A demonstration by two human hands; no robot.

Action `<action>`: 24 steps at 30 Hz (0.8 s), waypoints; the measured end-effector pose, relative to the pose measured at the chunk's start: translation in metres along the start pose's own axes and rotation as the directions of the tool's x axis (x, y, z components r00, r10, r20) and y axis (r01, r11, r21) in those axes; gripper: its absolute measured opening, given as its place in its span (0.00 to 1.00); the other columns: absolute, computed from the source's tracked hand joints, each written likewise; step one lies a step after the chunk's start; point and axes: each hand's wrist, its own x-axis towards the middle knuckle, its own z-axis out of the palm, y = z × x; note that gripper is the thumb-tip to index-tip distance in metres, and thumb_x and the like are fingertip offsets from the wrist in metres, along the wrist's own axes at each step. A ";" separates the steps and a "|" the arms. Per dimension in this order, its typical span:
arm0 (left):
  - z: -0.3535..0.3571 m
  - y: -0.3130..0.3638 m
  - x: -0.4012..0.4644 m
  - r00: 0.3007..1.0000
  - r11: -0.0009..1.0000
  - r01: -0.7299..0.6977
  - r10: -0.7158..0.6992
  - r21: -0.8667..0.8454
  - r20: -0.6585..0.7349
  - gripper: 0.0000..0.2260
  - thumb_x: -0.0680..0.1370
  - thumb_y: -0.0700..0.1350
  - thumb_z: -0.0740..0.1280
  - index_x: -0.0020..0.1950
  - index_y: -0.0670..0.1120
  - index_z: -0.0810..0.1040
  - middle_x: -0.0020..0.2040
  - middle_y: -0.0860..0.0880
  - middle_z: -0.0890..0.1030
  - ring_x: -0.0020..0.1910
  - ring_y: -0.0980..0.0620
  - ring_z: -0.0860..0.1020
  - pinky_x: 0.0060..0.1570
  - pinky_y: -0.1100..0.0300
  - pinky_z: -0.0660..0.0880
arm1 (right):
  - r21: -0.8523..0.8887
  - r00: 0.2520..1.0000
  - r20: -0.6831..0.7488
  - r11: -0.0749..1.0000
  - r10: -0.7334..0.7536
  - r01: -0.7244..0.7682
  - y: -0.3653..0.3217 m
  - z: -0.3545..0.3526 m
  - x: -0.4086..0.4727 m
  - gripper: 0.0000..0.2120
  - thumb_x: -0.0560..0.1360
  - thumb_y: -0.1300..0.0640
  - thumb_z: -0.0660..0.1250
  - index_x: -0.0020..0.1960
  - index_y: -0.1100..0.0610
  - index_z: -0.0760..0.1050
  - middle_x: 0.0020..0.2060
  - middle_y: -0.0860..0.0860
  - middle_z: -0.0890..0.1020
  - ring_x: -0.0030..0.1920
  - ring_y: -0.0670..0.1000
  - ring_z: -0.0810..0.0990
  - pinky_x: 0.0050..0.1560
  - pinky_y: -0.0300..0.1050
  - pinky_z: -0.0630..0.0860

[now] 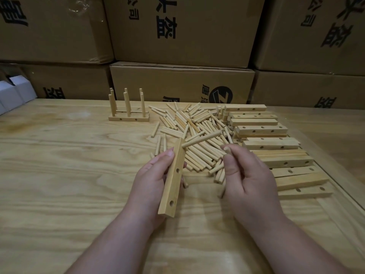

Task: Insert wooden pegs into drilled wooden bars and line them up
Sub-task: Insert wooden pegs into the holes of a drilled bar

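Left hand (156, 175) grips a drilled bar (172, 180) with one peg (201, 138) in; right hand (250, 175) pinches loose pegs (220, 173)

Two bare forearms come up from the near edge, one at the left and one at the right, with no sleeve showing on either. The left hand (156, 178) and the right hand (248, 175) wear no gloves, rings, watch or bands. The fingernails that show are short and unpainted.
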 end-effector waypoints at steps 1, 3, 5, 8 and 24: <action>0.000 0.000 0.000 1.000 1.000 -0.002 0.002 0.001 0.003 0.14 0.77 0.50 0.69 0.57 0.45 0.85 0.42 0.44 0.84 0.29 0.50 0.77 0.26 0.60 0.74 | -0.002 0.999 0.024 0.999 0.034 -0.034 0.000 -0.001 -0.001 0.10 0.80 0.45 0.57 0.48 0.46 0.75 0.33 0.38 0.77 0.37 0.42 0.77 0.38 0.45 0.74; 0.000 0.000 -0.001 1.000 1.000 -0.005 0.005 0.002 0.005 0.13 0.78 0.49 0.68 0.57 0.45 0.85 0.42 0.44 0.83 0.29 0.51 0.77 0.26 0.61 0.73 | -0.123 0.983 0.102 0.982 0.155 -0.143 0.000 0.001 -0.002 0.18 0.78 0.40 0.55 0.38 0.49 0.74 0.26 0.44 0.75 0.29 0.45 0.75 0.29 0.50 0.73; 0.000 0.000 0.000 1.000 1.000 -0.002 0.002 0.005 -0.004 0.13 0.78 0.49 0.68 0.58 0.44 0.84 0.42 0.43 0.83 0.29 0.51 0.77 0.26 0.61 0.73 | -0.220 0.949 0.145 0.944 0.279 -0.244 0.003 0.004 -0.001 0.19 0.76 0.39 0.56 0.36 0.50 0.74 0.25 0.46 0.76 0.30 0.47 0.76 0.32 0.51 0.75; 0.000 0.000 0.000 1.000 1.000 -0.002 0.003 0.004 -0.011 0.15 0.77 0.49 0.69 0.59 0.44 0.84 0.42 0.43 0.84 0.29 0.51 0.77 0.26 0.60 0.74 | -0.215 0.913 0.190 0.923 0.360 -0.319 0.011 0.008 -0.002 0.15 0.78 0.43 0.60 0.38 0.50 0.75 0.28 0.46 0.79 0.32 0.45 0.77 0.36 0.51 0.76; -0.002 -0.004 0.004 0.999 0.993 -0.034 0.030 -0.114 -0.038 0.15 0.73 0.45 0.70 0.59 0.52 0.84 0.39 0.45 0.82 0.32 0.50 0.79 0.27 0.57 0.74 | 0.245 0.957 0.247 0.946 0.152 -0.214 0.000 0.009 -0.005 0.09 0.82 0.53 0.61 0.54 0.37 0.73 0.42 0.36 0.80 0.41 0.40 0.79 0.39 0.29 0.72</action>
